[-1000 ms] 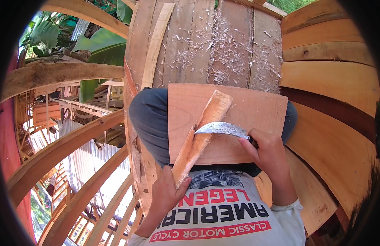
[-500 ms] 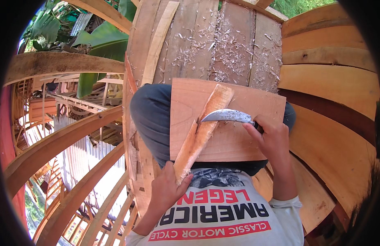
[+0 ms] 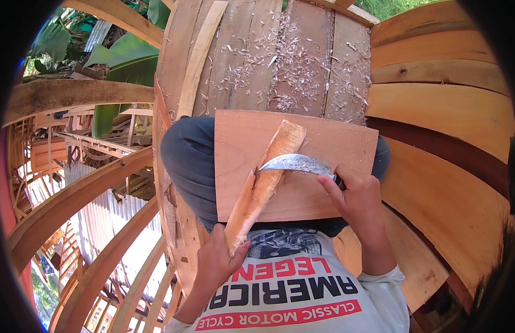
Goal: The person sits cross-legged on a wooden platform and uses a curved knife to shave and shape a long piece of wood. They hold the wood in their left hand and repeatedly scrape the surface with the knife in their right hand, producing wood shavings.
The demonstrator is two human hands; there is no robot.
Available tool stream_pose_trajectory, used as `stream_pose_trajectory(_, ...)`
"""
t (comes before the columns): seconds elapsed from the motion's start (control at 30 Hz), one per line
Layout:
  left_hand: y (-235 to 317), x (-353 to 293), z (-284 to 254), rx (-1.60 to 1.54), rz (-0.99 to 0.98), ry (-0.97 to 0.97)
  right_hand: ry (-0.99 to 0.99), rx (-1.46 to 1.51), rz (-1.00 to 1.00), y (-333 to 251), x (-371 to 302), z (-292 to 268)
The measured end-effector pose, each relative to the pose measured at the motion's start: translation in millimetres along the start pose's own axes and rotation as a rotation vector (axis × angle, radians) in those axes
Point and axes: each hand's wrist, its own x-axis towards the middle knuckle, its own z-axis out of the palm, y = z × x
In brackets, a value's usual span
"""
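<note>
A long strip of rough, fibrous, orange-brown wood or bark (image 3: 261, 191) lies slantwise over a flat wooden board (image 3: 338, 141) on my lap. My left hand (image 3: 217, 260) is closed round its near end, which is frayed and pale. In my right hand (image 3: 358, 195) is a knife with a curved, hooked blade (image 3: 299, 162); most of its dark handle is hidden in my fingers. The blade lies across the middle of the strip, its tip beside a dark split along the left edge. Whether the edge is cutting in, I cannot tell.
Pale shavings (image 3: 299, 69) litter the plank floor (image 3: 230, 61) ahead. A narrow loose slat (image 3: 201, 58) lies on the planks at left. Curved planking (image 3: 443, 105) rises on the right; open wooden ribs (image 3: 82, 191) stand on the left, with corrugated sheets beyond them.
The whole view has shifted, so most things appear further left. Both hands keep their grips, and the blade stays across nearly the same part of the strip.
</note>
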Motion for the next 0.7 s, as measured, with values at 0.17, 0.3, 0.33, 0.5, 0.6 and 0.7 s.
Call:
stream_pose_trajectory(0.17,2.3,2.2,-1.3,0.015,0.017,0.009,-0.027,-0.155,-0.017,5.1,7.2,8.8)
stream_pose_trajectory(0.3,0.6,-3.1,-0.6,-0.016,-0.046,-0.039,0.23,-0.185,0.295,65.0,43.7,-4.3)
stream_pose_trajectory(0.33,-5.1,-5.4,-0.4,-0.025,-0.027,-0.04,0.212,-0.161,0.421,88.0,47.0,-21.2)
stream_pose_trajectory(0.5,-3.1,-2.9,1.0,-0.026,-0.051,-0.048,0.132,0.048,0.357,64.3,33.7,-36.3)
stream_pose_trajectory(0.6,0.8,5.0,-1.8,-0.006,-0.031,-0.063,0.091,-0.061,0.0,19.4,10.4,-4.7)
stream_pose_trajectory(0.7,-1.8,3.2,-2.2,-0.007,-0.029,-0.059,-0.042,-0.145,0.099,2.3,6.9,8.2)
